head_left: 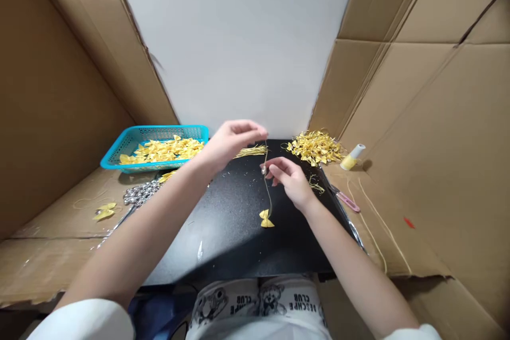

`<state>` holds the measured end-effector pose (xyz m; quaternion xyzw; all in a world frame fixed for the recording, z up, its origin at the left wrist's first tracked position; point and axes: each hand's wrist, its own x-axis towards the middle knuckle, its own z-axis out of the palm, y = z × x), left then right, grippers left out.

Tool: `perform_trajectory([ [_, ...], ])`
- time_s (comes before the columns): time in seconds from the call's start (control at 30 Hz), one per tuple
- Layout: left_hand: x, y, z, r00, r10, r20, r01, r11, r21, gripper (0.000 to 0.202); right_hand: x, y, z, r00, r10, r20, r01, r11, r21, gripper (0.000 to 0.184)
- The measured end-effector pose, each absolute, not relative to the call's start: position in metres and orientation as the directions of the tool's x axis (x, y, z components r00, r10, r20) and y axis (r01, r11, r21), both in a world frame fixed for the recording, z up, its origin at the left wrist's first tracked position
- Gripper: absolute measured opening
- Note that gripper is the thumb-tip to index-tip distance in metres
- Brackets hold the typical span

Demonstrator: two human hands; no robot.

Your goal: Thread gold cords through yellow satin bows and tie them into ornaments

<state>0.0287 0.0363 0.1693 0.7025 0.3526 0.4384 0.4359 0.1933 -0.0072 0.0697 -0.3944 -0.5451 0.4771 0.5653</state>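
Observation:
My left hand point(239, 138) is raised over the middle of the black table, thumb and fingertips pinched on the top end of a thin yellowish cord point(266, 156). The cord runs down through or past a small shiny silver bead point(263, 170). My right hand point(290, 178) is closed at that bead, thumb and forefinger on it. At the cord's lower end is a yellow ribbon bow point(266, 219), low over the table; whether it touches the surface I cannot tell.
A blue basket point(115, 162) of yellow bows stands left, silver beads point(141, 192) before it. Cut cords point(251, 152) lie behind. Back right are a pile of corded bows point(316, 146), a thread spool point(353, 158) and pink-handled snips point(347, 202). Cardboard walls point(438, 117) enclose the sides.

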Motion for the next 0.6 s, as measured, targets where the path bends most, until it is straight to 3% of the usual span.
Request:
perform_trajectory([
  [0.1,0.031,0.043,0.211,0.274,0.827,0.49,0.138,-0.539,0.831,0.013,0.217,0.0,0.081,0.07,0.961,0.269,0.025,0.268,-0.963,0.028],
  [0.27,0.036,0.034,0.248,0.254,0.765,0.592,0.225,-0.642,0.734,0.011,0.238,-0.002,0.121,0.173,0.878,0.446,0.116,0.431,-0.895,0.029],
  [0.43,0.043,0.03,0.232,0.278,0.758,0.59,0.241,-0.649,0.721,0.007,0.219,0.004,0.166,0.045,0.796,0.603,0.161,0.59,-0.791,0.027],
  [0.6,0.047,0.04,0.209,0.274,0.724,0.634,0.175,-0.685,0.707,0.008,0.195,0.02,0.175,-0.001,0.795,0.607,0.055,0.606,-0.793,0.02],
])
